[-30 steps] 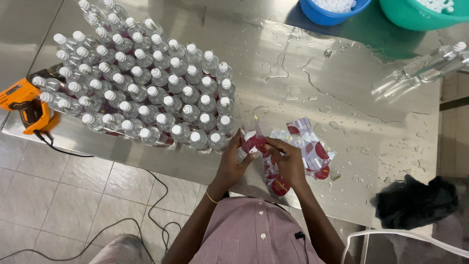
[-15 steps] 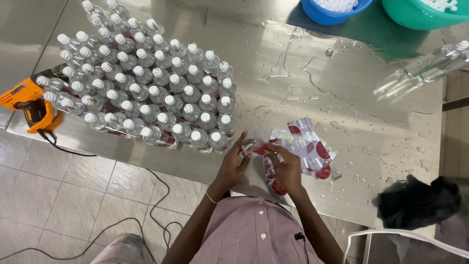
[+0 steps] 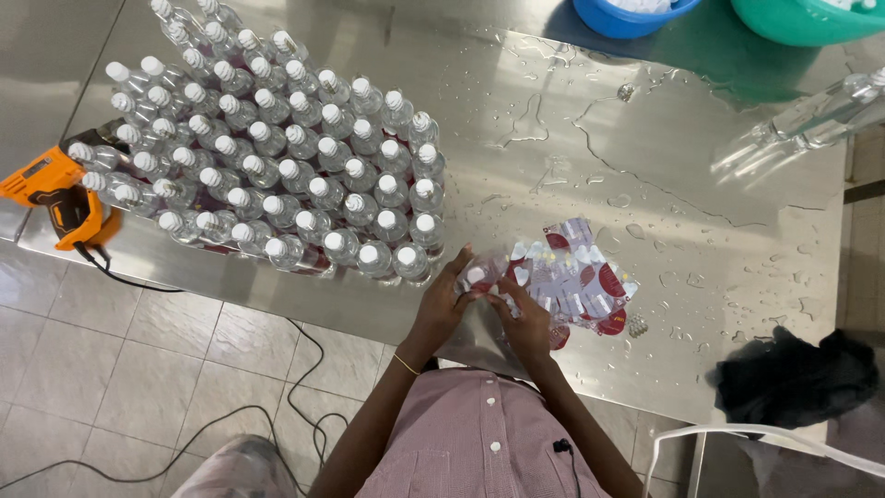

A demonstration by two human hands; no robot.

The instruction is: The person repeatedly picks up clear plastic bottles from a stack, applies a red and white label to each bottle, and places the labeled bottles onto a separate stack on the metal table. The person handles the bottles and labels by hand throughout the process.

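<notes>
Labels, a loose pile of glossy sleeves printed in red and white, lie on the wet steel table just right of both hands, close to the near edge. Left hand and right hand meet over the left end of that pile, fingertips pinched together on a single sleeve, apparently to peel it free from the rest; whether a bottle sits inside it cannot be told. Left of the labels stands a dense block of clear capped bottles, upright and touching, its nearest row just beside the left hand, so a bottle is within easy reach. Further left, an orange heat gun rests at the table edge, cord trailing to the floor. Beyond the labels, at the far edge, stand a blue tub and a green tub.
</notes>
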